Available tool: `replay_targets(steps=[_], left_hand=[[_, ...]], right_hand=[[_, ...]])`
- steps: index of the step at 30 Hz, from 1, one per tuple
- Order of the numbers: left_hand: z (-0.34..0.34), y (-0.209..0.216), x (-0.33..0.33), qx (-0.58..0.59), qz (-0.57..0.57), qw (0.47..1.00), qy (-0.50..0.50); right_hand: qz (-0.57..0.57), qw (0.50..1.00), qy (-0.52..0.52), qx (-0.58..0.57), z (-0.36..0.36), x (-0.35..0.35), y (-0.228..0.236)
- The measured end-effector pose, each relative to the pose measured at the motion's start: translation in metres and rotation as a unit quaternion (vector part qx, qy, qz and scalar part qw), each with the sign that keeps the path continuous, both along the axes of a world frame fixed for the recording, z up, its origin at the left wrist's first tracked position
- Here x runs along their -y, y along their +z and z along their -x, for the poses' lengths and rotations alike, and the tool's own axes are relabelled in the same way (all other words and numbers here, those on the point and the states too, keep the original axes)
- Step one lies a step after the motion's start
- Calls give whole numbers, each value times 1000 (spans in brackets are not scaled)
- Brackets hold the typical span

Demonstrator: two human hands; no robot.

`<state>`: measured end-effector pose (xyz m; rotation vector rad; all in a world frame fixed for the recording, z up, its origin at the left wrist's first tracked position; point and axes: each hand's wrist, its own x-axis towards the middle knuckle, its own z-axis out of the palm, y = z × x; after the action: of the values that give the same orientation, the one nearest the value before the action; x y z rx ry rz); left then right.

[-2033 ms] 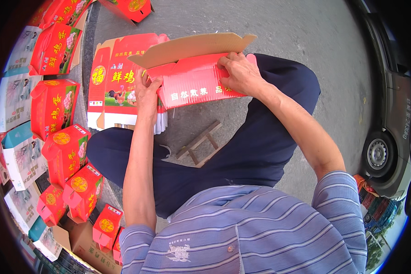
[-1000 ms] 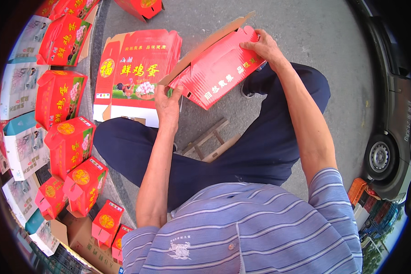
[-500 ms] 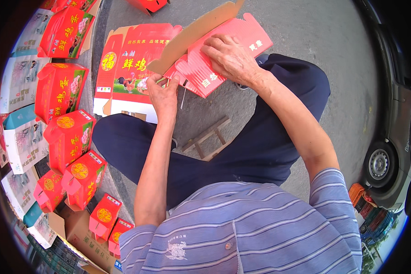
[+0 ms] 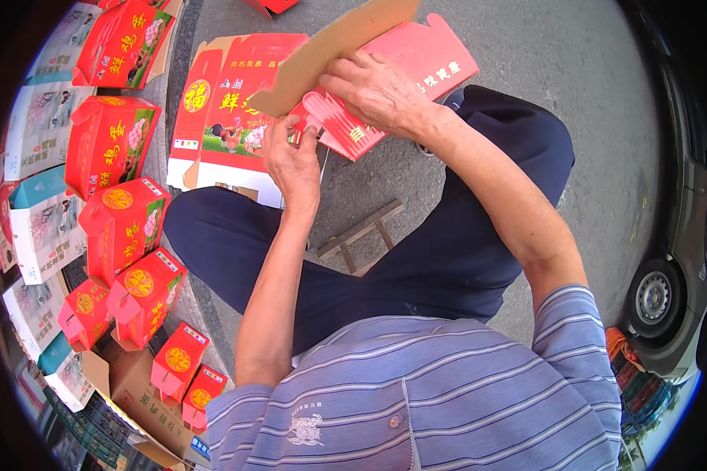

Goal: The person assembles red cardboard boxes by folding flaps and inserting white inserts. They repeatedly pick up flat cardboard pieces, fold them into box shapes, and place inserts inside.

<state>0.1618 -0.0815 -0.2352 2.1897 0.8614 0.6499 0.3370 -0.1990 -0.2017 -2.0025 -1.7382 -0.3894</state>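
Note:
A partly folded red cardboard box point(image 4: 428, 59) is held above my knees, its long brown flap point(image 4: 334, 55) standing up along the far left side. My left hand point(image 4: 293, 161) pinches the box's near left corner between thumb and fingers, by a slotted end tab. Bent over the fold at the foot of the brown flap, my right hand point(image 4: 377, 90) grips the box, its fingertips partly hidden. Under and left of it lies a stack of flat red printed cartons point(image 4: 236, 94) with a rooster picture, partly over my left knee.
Several finished red boxes point(image 4: 110, 145) stand in a row at the left, beside white and teal boxes point(image 4: 47, 231). A brown carton point(image 4: 145, 396) sits at the lower left. Between my legs is a wooden frame point(image 4: 361, 231). A parked vehicle point(image 4: 675, 275) stands at the right.
My right hand has slid left and back to the fold of the brown flap, uncovering more of the printed panel. My left hand has moved slightly right and still pinches the corner.

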Motion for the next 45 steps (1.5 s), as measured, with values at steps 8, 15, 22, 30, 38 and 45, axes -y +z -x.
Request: replay_targets(steps=[8, 15, 22, 30, 38, 45], left_hand=[[-11, 15, -11, -35, -104, 987, -120], [-10, 19, -9, -21, -130, 975, -177], [-15, 24, -7, -64, -146, 971, -178], [-24, 37, -3, -113, -251, 937, -214], [-26, 27, -10, -48, -246, 926, -281], [-37, 49, -10, -158, -262, 892, -332]], right_hand=[[-28, 984, -173, 27, -38, 5, 2], [24, 986, -165, -21, -45, 14, 20], [54, 982, -139, -116, -49, 30, 37], [33, 987, -99, -119, -56, 36, 34], [40, 983, -91, -156, -45, 55, 52], [36, 983, -88, -157, -43, 61, 57]])
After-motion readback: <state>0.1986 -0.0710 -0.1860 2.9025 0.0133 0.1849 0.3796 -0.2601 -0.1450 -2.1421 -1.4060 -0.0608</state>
